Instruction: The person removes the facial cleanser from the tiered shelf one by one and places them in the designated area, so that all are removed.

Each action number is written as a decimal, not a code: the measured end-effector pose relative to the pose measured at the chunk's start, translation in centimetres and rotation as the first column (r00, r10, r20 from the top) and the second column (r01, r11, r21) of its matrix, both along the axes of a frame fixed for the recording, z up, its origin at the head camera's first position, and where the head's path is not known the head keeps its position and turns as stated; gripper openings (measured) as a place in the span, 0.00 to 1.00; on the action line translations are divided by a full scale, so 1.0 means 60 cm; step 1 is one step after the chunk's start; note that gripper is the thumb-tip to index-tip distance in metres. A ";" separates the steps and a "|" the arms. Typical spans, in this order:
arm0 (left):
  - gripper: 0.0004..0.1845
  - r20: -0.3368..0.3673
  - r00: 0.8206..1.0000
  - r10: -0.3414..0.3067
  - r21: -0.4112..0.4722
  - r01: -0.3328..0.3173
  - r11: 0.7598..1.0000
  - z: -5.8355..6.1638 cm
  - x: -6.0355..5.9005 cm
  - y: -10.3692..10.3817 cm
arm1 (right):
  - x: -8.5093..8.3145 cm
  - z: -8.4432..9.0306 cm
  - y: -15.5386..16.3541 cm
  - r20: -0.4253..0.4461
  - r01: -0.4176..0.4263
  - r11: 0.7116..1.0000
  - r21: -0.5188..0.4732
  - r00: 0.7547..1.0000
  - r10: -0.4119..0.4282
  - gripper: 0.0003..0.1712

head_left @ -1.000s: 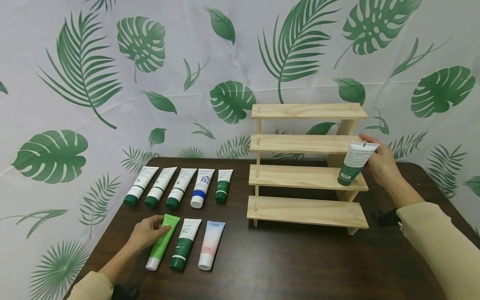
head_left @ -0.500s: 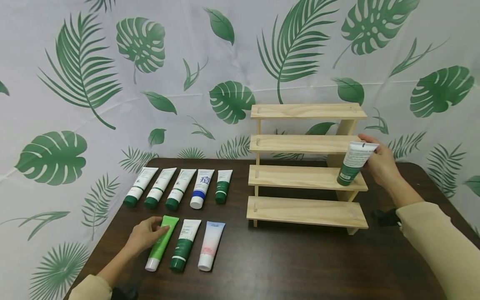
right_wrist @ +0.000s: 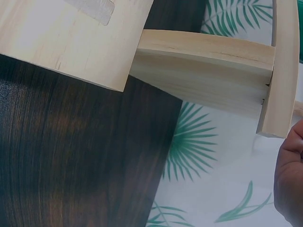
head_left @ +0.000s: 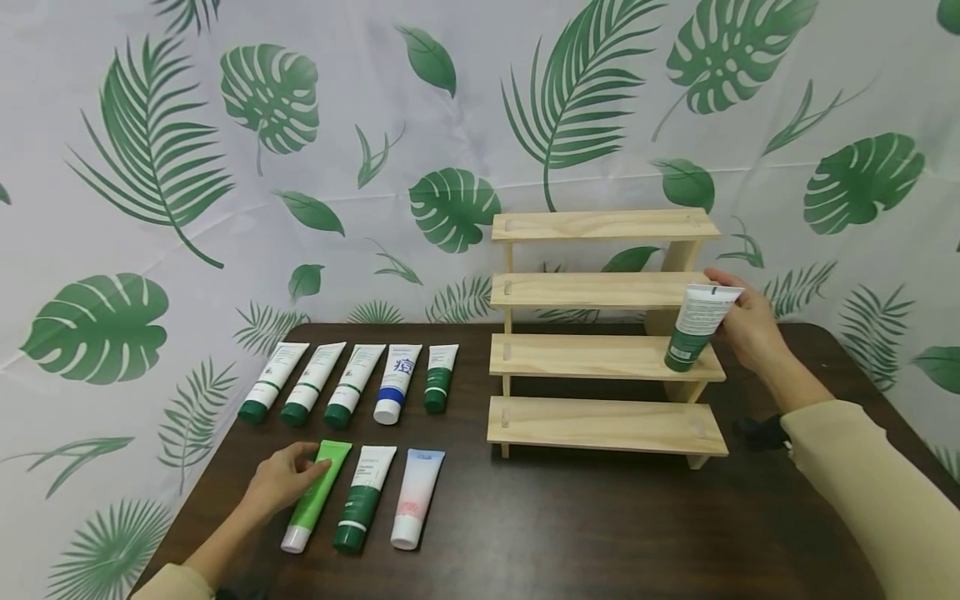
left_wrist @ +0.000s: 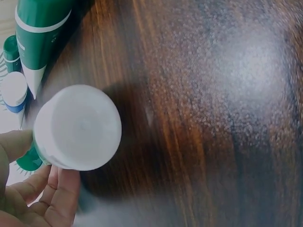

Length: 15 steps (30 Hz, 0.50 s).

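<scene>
At the lower left of the head view, my left hand (head_left: 281, 482) pinches a bright green squeeze tube (head_left: 313, 500) lying on the table. Its round white cap (left_wrist: 84, 127) faces the left wrist camera, thumb and fingers behind it. My right hand (head_left: 750, 327) holds a white and green squeeze tube (head_left: 697, 325) from behind, cap down, at the right end of the wooden rack's second shelf (head_left: 577, 354) from the bottom. That tube leans to the right, its flat end up. Only the edge of the hand shows in the right wrist view; the tube there is out of sight.
Beside the green tube lie a green and white tube (head_left: 365, 500) and a pink and blue tube (head_left: 417, 498). Several more tubes (head_left: 352, 385) lie in a row behind. The stepped rack (head_left: 607, 421) stands on the dark table (head_left: 570, 517), before a leaf-print cloth (head_left: 360, 167).
The head view has shifted slightly, so everything sits a little further left in it. Both hands keep their hold, and the tubes stay in place.
</scene>
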State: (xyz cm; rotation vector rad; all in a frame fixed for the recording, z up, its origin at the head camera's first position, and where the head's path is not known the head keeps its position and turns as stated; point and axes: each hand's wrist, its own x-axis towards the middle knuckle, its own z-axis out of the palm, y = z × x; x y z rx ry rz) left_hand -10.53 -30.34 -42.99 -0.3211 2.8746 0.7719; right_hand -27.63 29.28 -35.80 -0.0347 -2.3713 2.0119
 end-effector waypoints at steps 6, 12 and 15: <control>0.29 0.025 1.000 0.005 0.003 -0.005 1.000 0.007 -0.001 -0.004 | 0.002 0.002 0.005 -0.004 -0.001 1.000 -0.002 1.000 0.001 0.35; 0.29 -0.078 0.997 -0.011 -0.027 0.009 1.000 0.028 -0.005 -0.001 | 0.003 0.004 0.001 -0.018 -0.008 0.999 -0.044 1.000 0.007 0.36; 0.26 -0.183 0.982 -0.040 0.016 0.043 0.999 0.043 -0.012 0.015 | 0.003 0.002 0.003 -0.026 -0.013 0.998 -0.068 1.000 0.011 0.36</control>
